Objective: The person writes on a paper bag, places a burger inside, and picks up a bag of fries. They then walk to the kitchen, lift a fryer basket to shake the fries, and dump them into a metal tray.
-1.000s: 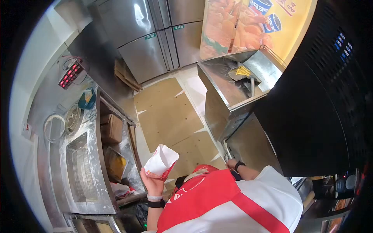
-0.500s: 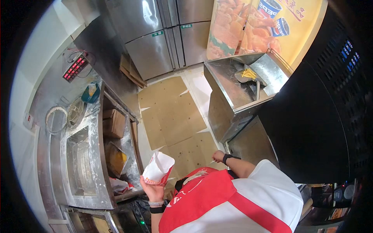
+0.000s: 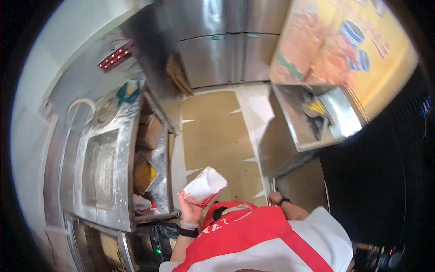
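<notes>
My left hand (image 3: 191,209) is closed around a white paper food bag (image 3: 206,187) with red print, its mouth tilted up to the right. What is inside the bag cannot be made out. Low by the side of the steel fry station stands my right hand (image 3: 275,198), its fingers curled and blurred; whether they hold anything is hidden. Just above that hand runs a short pale pipe or handle (image 3: 273,185) at the cabinet's edge. In the fry station (image 3: 290,115), a scoop (image 3: 324,129) lies with yellow fries (image 3: 316,107) at its head.
Flour-dusted steel counter (image 3: 124,156) on the left carries sieves (image 3: 81,113) and a green container (image 3: 128,90); boxes (image 3: 149,131) fill its shelf. Cardboard (image 3: 213,131) covers the floor. Steel refrigerators (image 3: 204,63) stand behind, a black machine (image 3: 367,181) at right.
The camera view has turned, so the room appears shifted right. My right hand has come closer to the fry station's cabinet. The left hand still holds the paper bag.
</notes>
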